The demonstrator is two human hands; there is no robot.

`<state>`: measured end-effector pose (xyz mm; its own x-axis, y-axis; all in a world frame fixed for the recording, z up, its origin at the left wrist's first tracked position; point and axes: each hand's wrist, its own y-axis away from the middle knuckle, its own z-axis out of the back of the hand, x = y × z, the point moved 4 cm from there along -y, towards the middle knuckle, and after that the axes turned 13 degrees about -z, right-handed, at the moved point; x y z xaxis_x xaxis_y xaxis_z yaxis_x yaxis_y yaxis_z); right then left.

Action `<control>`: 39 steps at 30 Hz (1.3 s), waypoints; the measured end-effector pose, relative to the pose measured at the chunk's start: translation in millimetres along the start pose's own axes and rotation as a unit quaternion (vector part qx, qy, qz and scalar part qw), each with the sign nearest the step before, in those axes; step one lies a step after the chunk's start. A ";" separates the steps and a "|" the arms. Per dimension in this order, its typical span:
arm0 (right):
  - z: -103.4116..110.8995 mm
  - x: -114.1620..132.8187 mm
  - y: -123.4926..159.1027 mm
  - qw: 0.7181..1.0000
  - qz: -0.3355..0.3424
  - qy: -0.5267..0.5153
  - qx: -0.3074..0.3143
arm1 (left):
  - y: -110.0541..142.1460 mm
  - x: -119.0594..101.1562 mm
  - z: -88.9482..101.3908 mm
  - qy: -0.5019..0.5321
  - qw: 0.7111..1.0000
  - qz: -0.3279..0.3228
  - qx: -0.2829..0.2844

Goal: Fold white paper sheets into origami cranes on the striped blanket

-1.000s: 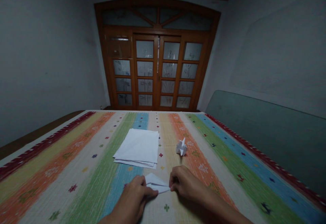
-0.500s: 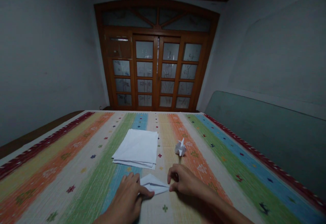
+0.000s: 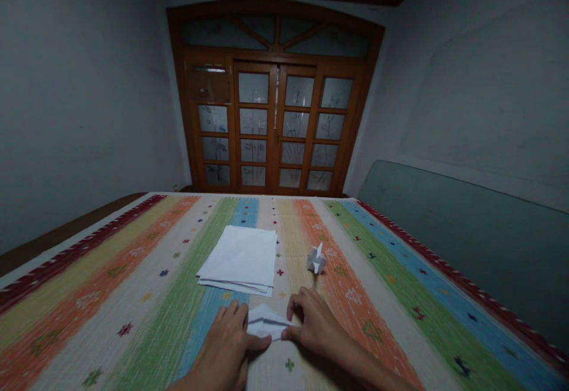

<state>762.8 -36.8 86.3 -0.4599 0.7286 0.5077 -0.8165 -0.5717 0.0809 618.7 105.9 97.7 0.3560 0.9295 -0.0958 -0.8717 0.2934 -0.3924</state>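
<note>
A folded piece of white paper lies on the tablecloth between my two hands, its creased layers pointing right. My left hand grips its left part, with the thumb pressed on the near side. At the right tip, my right hand pinches the paper between thumb and forefinger. Just beyond my right hand stands a small finished origami crane, touched by neither hand. A stack of white square sheets rests beyond my left hand.
The striped, patterned tablecloth covers the table. A greenish padded backrest runs along the right side. Wooden doors with glass panes stand past the far edge, and pale walls rise on both sides.
My right hand has slid left along the folded paper, nearer to my left thumb. My left hand has barely shifted. The crane and stack stay put.
</note>
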 end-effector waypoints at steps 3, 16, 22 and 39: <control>-1.4 -0.7 0.0 1.000 -0.012 -0.005 0.012 | 2.2 2.1 0.0 0.027 0.999 0.029 -0.010; 1.1 -9.8 -8.4 0.998 0.001 -0.045 0.053 | 11.7 23.2 2.5 0.069 0.991 0.116 -0.018; 0.3 -11.1 -5.6 0.995 0.025 -0.076 0.053 | 10.1 8.3 9.4 0.023 0.997 0.020 -0.067; -12.7 2.2 11.0 0.985 0.112 -0.131 0.012 | -11.1 13.8 -3.9 0.141 0.988 0.042 -0.039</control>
<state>748.3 -36.7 77.4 -0.5189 0.4634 0.7184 -0.6950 -0.7180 -0.0388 634.6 114.6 97.1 0.3720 0.8477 -0.3782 -0.8775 0.1884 -0.4409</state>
